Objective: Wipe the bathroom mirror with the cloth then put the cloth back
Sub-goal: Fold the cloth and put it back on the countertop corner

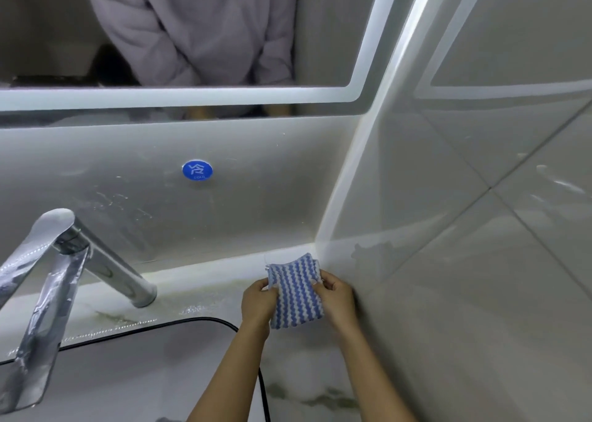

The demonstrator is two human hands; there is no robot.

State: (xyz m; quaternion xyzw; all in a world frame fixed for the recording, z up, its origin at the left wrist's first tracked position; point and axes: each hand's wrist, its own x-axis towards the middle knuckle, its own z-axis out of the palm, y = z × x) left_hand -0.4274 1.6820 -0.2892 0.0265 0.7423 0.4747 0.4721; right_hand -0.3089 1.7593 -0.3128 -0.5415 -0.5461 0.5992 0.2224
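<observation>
Your left hand (258, 300) and right hand (334, 296) each keep a grip on one side of the cloth (296, 293) at the counter (198, 296) corner. I cannot tell if the mirror (320, 37) is wiped.

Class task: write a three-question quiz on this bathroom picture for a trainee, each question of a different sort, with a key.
1. True or false: the left hand and the right hand both hold the striped cloth.
2. Compared with the mirror, the blue sticker sits: A) above it; B) below it; C) on its glass.
3. Fill in: the tap stands to the ____ of the cloth.
Key: 1 true; 2 B; 3 left.
</observation>
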